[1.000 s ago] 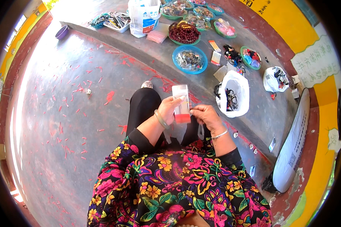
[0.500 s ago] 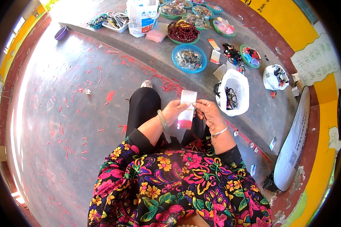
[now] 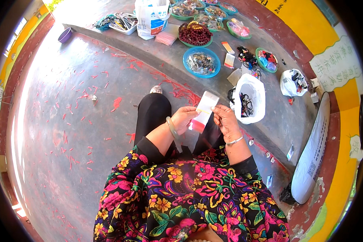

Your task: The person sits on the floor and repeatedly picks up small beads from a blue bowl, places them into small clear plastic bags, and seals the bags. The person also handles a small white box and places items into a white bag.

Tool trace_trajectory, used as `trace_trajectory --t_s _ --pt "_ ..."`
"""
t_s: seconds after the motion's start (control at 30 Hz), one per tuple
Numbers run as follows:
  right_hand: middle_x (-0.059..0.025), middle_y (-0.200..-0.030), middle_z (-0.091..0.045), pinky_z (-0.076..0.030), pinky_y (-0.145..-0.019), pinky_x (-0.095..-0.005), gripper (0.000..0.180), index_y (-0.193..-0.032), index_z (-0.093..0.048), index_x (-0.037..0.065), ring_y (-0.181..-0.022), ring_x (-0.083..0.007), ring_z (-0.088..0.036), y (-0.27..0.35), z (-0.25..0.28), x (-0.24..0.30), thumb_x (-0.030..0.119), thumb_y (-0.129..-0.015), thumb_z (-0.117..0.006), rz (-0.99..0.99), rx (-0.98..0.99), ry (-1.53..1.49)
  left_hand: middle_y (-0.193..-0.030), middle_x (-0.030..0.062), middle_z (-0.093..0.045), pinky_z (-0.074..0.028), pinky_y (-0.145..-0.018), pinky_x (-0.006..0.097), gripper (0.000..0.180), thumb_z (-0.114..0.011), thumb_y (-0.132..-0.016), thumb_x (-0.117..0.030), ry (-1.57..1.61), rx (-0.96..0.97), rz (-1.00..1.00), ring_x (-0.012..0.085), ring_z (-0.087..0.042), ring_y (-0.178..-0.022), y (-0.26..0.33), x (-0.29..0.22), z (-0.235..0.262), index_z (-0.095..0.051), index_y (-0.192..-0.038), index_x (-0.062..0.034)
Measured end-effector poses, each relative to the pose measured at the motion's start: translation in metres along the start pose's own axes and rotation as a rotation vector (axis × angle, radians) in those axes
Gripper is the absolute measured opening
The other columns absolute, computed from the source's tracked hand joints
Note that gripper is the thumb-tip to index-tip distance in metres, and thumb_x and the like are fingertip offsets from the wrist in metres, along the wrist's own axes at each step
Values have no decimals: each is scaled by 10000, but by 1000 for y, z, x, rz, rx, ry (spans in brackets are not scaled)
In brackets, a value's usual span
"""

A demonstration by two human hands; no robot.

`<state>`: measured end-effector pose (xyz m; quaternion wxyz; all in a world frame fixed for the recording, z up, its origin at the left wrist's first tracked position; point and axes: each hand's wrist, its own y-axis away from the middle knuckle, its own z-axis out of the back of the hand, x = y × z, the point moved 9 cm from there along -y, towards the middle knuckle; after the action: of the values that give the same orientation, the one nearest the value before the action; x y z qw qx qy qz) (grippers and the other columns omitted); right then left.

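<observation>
Before the blouse (image 3: 189,189), left fingers (image 3: 189,111) and right fingers (image 3: 221,111) pinch a packet (image 3: 207,103).

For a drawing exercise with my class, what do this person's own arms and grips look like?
The sleeves are black with a bright multicoloured floral print, ending in plain black cuffs. The left grip and right grip are gloveless. A thick pale bangle is worn on the left, a slimmer silver-coloured bangle on the right.
</observation>
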<state>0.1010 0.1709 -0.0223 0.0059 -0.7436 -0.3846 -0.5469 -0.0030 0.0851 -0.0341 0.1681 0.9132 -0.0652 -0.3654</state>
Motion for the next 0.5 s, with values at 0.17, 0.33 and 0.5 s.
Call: trace_trajectory --t_s 0.17,0.33,0.5 --pt "0 -529 -475 -322 -378 -195 115 -776 -584 -6 -400 -79 -413 2 -2 2 72 -775 -667 20 26 132 -818 51 -630 -479 -553 227 195 -544 -886 -146 -93 -51 -4 90 -587 -648 -4 5 9 -600 -980 15" --pt "0 -538 -479 -327 -385 -195 111 -770 -592 -17 -408 -76 -414 4 -2 1 69 -776 -663 16 49 161 -799 31 -620 -434 -482 205 207 -553 -884 -172 -55 -74 -11 65 -543 -582 2 -1 -2 -604 -977 7" --pt "-4 -563 -500 -329 -390 -194 115 -784 -606 -33 -415 -72 -415 5 -3 -4 67 -774 -660 -5 63 179 -835 45 -619 -471 -582 237 222 -545 -890 -174 -176 -39 -41 97 -578 -668 -5 3 10 -594 -989 19"
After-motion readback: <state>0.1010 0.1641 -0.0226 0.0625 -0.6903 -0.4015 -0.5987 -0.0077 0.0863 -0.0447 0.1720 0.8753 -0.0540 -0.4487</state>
